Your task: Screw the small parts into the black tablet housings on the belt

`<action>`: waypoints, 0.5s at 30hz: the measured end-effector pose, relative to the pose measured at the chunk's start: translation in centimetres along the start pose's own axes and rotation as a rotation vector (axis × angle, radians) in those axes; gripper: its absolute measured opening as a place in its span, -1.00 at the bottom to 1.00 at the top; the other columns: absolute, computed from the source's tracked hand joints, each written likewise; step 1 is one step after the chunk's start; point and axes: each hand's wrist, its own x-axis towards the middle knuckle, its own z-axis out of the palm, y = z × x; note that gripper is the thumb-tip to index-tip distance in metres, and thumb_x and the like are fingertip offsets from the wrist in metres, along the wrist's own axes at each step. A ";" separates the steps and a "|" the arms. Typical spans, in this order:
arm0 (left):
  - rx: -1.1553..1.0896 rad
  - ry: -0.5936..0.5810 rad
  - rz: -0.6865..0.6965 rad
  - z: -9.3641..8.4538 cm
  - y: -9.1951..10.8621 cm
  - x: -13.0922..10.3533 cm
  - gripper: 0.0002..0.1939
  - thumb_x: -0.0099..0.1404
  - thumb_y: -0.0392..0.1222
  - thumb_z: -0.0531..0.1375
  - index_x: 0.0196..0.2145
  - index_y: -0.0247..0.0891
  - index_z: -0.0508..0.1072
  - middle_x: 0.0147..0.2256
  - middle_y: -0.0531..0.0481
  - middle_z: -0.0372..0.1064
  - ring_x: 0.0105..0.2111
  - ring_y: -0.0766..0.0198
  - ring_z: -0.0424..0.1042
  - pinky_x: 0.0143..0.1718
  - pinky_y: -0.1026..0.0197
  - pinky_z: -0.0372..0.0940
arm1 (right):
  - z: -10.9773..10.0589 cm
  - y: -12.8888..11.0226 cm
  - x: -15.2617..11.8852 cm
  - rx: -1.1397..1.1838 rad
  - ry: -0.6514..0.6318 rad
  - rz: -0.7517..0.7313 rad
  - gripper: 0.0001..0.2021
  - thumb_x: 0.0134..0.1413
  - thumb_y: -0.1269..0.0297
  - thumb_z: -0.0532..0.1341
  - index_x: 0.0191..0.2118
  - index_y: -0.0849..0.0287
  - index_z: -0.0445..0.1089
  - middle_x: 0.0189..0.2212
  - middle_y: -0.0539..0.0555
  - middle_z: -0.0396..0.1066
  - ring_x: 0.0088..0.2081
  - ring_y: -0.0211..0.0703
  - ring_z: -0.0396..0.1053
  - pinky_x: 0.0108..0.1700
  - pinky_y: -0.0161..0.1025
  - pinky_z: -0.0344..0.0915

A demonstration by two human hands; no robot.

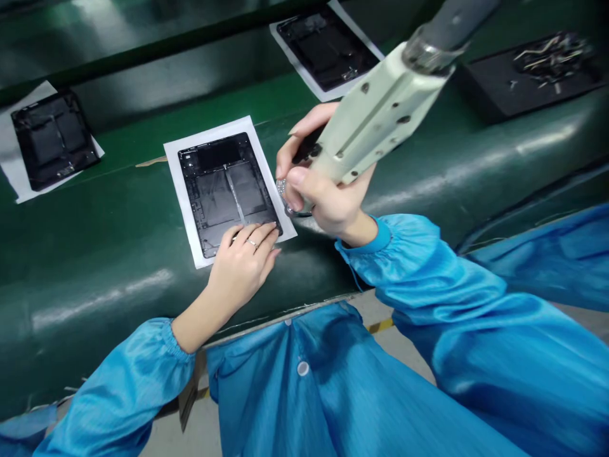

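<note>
Black rectangular tablet housing (214, 197): left hand (242, 266) in contact, right hand (333, 197) off the right side

The housing lies face up on a white paper sheet (186, 209) on the glossy green table (118, 228). Its long axis runs away from the person, the far end leaning left. The left hand is the nearer: palm down, its grip is released, the fingers loosely bent and resting over the near edge towards the near right corner. The right hand's grip is closed around a pale green, faceted tool (375, 120) with a metal collar. The housing lies to the left of that grip, which appears raised beside the sheet. The tool slants up and to the right; its working end is hidden by the fingers, so contact there cannot be confirmed. Both forearms, in blue elasticated sleeves (137, 368), reach in from the near side, the right one from farther out.
</note>
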 end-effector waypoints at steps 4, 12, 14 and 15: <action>-0.032 -0.018 -0.061 0.0 0.4 -0.2 -0.69 0.67 -0.15 0.21 0.24 -0.30 0.58 0.28 -0.22 0.56 0.22 -0.05 0.56 0.28 -0.13 0.33 | 0.6 1.3 -1.0 -0.026 -0.011 0.081 -0.41 0.04 -0.26 0.53 -0.02 -0.01 0.38 -0.17 0.04 0.46 -0.38 -0.22 0.44 -0.45 -0.24 0.48; -0.046 -0.031 -0.059 0.2 0.6 0.1 -0.62 0.68 -0.05 0.21 0.23 -0.35 0.58 0.28 -0.28 0.54 0.20 -0.12 0.54 0.21 -0.15 0.32 | 0.7 1.9 -1.4 -0.008 -0.010 0.117 -0.39 -0.02 -0.25 0.56 -0.07 -0.01 0.34 0.00 0.14 0.42 -0.22 -0.11 0.49 -0.21 -0.05 0.67; -0.053 -0.036 -0.066 0.3 0.7 0.1 -0.61 0.68 -0.04 0.20 0.24 -0.35 0.58 0.29 -0.29 0.54 0.21 -0.13 0.53 0.22 -0.16 0.31 | 0.6 2.0 -1.5 -0.037 -0.012 0.117 -0.39 0.00 -0.26 0.54 -0.06 -0.02 0.34 -0.08 0.12 0.40 -0.20 -0.06 0.50 -0.20 -0.02 0.67; -0.057 -0.038 -0.071 0.3 0.7 0.1 -0.61 0.68 -0.03 0.20 0.24 -0.34 0.58 0.29 -0.29 0.53 0.21 -0.13 0.52 0.22 -0.16 0.31 | 0.6 2.1 -1.6 -0.052 -0.009 0.119 -0.39 0.00 -0.27 0.54 -0.05 -0.02 0.33 -0.11 0.11 0.39 -0.19 -0.04 0.50 -0.20 -0.01 0.67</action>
